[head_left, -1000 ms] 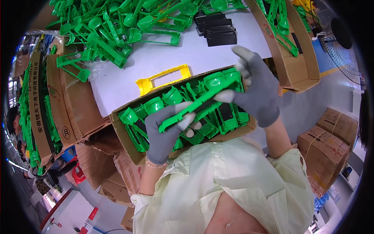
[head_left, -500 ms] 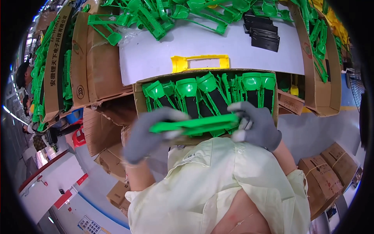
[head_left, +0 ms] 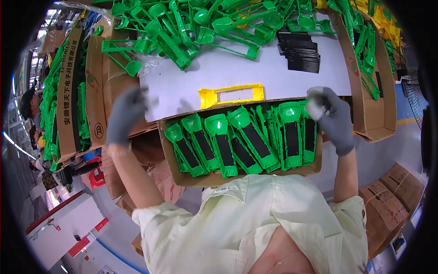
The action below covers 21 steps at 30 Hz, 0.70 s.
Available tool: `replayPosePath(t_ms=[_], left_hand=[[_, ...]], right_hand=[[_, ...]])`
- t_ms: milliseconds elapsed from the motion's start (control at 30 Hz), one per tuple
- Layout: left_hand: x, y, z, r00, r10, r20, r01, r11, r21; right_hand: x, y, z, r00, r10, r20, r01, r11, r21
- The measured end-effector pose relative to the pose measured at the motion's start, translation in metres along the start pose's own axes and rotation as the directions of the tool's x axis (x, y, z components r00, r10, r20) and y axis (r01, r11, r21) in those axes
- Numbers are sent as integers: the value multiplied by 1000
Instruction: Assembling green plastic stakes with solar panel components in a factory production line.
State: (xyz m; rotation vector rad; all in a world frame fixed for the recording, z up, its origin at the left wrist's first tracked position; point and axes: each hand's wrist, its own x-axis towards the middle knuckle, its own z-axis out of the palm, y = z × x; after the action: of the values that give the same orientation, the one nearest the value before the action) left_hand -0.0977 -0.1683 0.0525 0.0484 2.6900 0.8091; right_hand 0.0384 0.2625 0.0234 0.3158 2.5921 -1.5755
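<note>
My left hand [head_left: 126,115], in a grey glove with pale fingertips, is raised over the left edge of the white table. Its fingers point right, apart and smeared by motion, with nothing seen in them. The grey-gloved right hand [head_left: 335,119] hovers past the right end of the open carton [head_left: 182,179]; its fingers curl loosely, apart from the thumb, and hold nothing I can see. Between my hands, the carton contains several green torch-shaped plastic housings [head_left: 214,120] with black panels in their frames. Just behind it lies a yellow frame of similar shape [head_left: 207,98].
Loose green housings [head_left: 169,45] heap at the back of the white table [head_left: 182,91]. Black flat panels [head_left: 303,61] lie fanned at back right. Tall cartons [head_left: 68,109] of green parts flank the left side, another carton [head_left: 383,114] the right. Boxes [head_left: 383,205] stand lower right.
The green housing that both hands held over the carton is out of them, and the carton's front row is uncovered. My left hand has moved up and left, my right hand up and right.
</note>
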Motion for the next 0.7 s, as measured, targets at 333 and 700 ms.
replayPosePath(t_ms=[333,700], left_hand=[[206,21,8,917,60,-395,173,832,528],[111,25,-16,966,-81,-246,28,977,-210]], right_hand=[[80,52,-21,950,-297,-96,240,892,-383],[94,60,-1,871,-481,-102,237,592,-770]])
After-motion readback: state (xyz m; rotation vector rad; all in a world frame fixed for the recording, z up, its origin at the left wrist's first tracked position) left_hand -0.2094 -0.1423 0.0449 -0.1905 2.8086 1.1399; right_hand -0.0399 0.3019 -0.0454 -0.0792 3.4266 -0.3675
